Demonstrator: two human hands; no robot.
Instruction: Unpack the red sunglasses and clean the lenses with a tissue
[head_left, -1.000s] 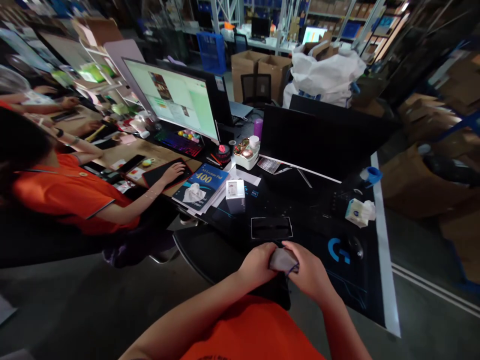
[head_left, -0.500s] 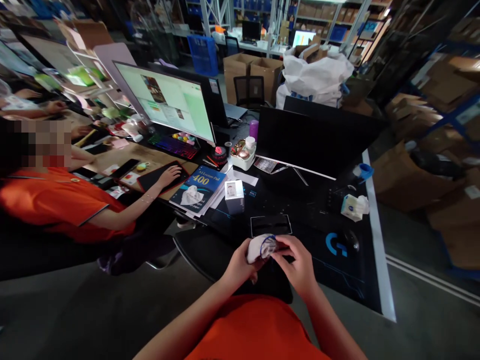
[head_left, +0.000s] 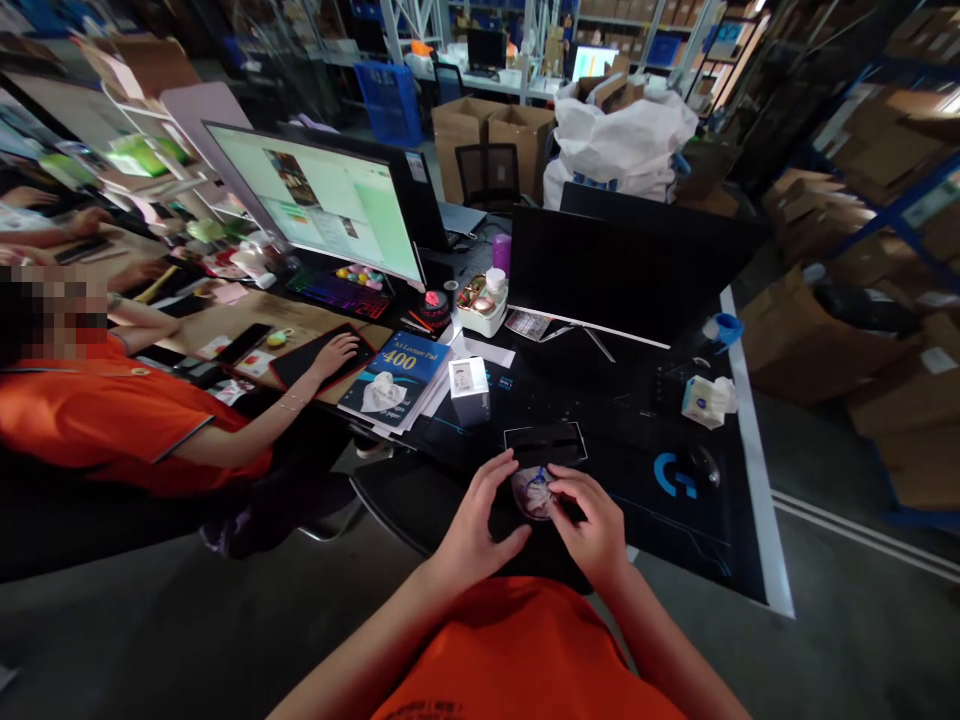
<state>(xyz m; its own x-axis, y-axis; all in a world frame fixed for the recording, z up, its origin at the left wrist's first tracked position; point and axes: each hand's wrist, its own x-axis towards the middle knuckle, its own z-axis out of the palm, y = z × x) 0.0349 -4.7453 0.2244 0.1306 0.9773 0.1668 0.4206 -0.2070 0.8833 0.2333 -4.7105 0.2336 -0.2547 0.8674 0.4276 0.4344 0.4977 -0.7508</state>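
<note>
Just beyond my body, at the front edge of the desk, is a small whitish cloth pouch point(head_left: 531, 494) with a blue drawstring, its gathered mouth turned up toward me. My right hand point(head_left: 594, 525) pinches the pouch's right side near the cord. On the other side, my left hand point(head_left: 474, 525) is open, thumb and fingers spread around the pouch's left edge; whether it touches the cloth I cannot tell. Right behind the pouch lies a black, white-edged rectangular box point(head_left: 545, 443). A small white-and-grey carton point(head_left: 469, 392) stands to the left of it.
Lecture pads point(head_left: 397, 380) with crumpled tissue lie left. A dark monitor point(head_left: 589, 275) stands behind; a tissue box point(head_left: 705, 402) and mouse point(head_left: 703, 466) are right. A co-worker in an orange shirt point(head_left: 142, 430) sits left, hand on a mouse pad. A chair point(head_left: 397, 500) is below the desk edge.
My left hand has let go of the pouch and spread its fingers. The pouch has turned so its gathered, corded mouth faces up. My right hand keeps its pinch. The view has shifted slightly.
</note>
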